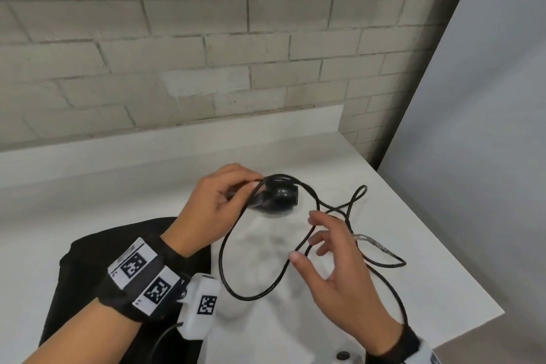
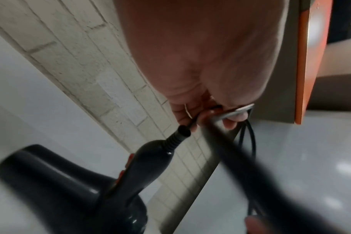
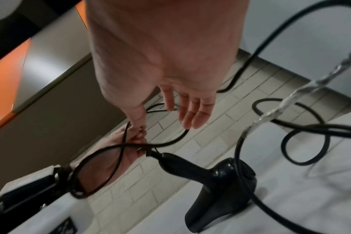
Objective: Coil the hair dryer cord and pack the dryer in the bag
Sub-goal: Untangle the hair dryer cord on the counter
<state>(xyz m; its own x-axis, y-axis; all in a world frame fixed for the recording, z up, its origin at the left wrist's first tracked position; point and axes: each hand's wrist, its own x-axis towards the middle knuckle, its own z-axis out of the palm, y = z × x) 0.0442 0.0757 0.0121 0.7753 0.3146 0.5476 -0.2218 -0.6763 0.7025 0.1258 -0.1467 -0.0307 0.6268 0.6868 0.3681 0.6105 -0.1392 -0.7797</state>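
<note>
The black hair dryer (image 1: 279,195) sits at the counter's middle, its handle pointing toward my left hand (image 1: 248,186). That hand pinches the black cord (image 1: 224,248) just past the handle's ribbed end (image 2: 173,140), and a loop hangs down from it. The left wrist view shows its fingers (image 2: 190,114) curled round cord strands. My right hand (image 1: 307,239) hovers to the right with spread, straight fingers (image 3: 188,114); cord runs past them, not gripped. More cord (image 1: 354,198) lies tangled at the right, one stretch in clear wrap (image 1: 372,241). A black bag (image 1: 88,269) lies flat at lower left.
A white counter (image 1: 118,186) runs along a grey brick wall (image 1: 177,53); its right edge (image 1: 449,257) drops off near the loose cord. Wrinkled white cloth (image 1: 266,248) with a dark button (image 1: 342,355) lies under my hands. A pale panel (image 1: 487,127) stands at right.
</note>
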